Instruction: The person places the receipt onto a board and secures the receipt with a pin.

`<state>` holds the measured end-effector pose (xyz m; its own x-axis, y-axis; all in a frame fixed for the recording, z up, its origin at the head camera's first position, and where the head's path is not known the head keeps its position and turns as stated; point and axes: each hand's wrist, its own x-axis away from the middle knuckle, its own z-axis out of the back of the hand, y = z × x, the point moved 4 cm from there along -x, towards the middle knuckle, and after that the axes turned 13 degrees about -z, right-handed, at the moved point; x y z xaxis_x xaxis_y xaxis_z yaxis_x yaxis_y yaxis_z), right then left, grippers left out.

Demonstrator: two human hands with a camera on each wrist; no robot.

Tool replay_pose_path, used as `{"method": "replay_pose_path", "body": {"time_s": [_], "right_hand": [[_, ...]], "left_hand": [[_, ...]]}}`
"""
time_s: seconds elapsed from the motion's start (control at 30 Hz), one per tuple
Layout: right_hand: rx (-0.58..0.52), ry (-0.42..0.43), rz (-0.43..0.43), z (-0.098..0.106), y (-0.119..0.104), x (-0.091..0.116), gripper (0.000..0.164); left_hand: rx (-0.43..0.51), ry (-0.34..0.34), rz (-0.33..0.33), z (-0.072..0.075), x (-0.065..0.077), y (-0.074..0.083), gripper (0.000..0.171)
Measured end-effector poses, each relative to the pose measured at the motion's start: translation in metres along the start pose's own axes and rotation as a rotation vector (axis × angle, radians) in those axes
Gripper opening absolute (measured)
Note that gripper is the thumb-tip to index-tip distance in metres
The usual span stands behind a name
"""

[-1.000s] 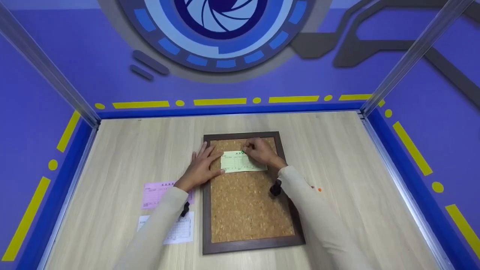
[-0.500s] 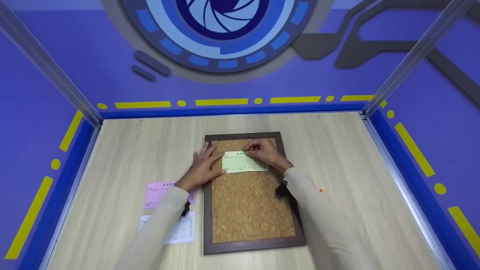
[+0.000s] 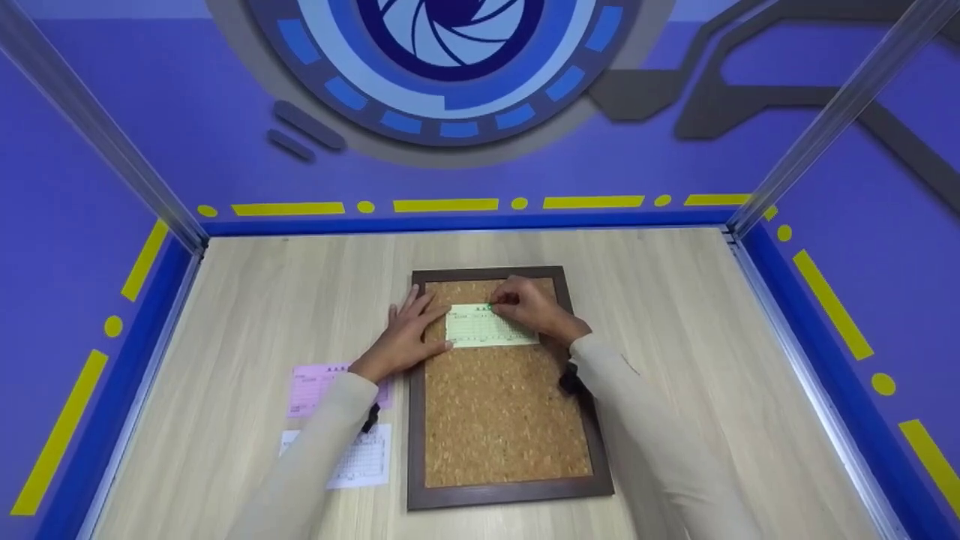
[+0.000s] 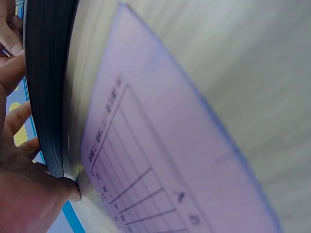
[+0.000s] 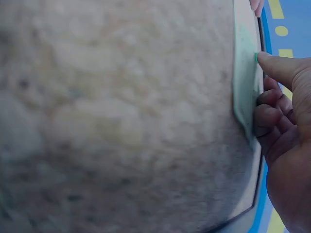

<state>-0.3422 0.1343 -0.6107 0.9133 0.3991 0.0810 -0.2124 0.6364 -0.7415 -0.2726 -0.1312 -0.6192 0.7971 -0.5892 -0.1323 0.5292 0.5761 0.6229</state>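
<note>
A corkboard with a dark brown frame lies flat on the table. Across its upper part lies a pale green printed slip. My left hand rests with fingers spread over the board's left frame, thumb and fingertips at the slip's left edge. At the slip's top edge my right hand pinches a small green push pin, its other fingers curled. In the right wrist view the thumb is against the green pin; its point is hidden.
Left of the board lie a pink printed slip and, nearer, a white one, both partly under the left sleeve. A black wrist camera hangs beneath the right wrist. Blue-purple walls enclose the table's back and sides.
The right wrist and sleeve have shifted slightly right, covering the small orange thing seen earlier on the table. The right fingers stay at the green pin; the left hand holds its place.
</note>
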Motion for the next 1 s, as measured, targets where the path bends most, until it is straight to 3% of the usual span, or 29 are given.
{"method": "replay_pose_path", "body": {"time_s": [0.27,1.0], "right_hand": [[-0.094,0.029,-0.038,-0.0021,0.0071,0.0002,0.012],[-0.024,-0.033,-0.059,-0.0001,-0.0021,-0.0078,0.011]], "left_hand": [[-0.005,-0.005,-0.002,0.0008,0.0006,0.0011,0.075],[-0.013,0.002,-0.024,0.0007,0.0015,0.0007,0.074]]}}
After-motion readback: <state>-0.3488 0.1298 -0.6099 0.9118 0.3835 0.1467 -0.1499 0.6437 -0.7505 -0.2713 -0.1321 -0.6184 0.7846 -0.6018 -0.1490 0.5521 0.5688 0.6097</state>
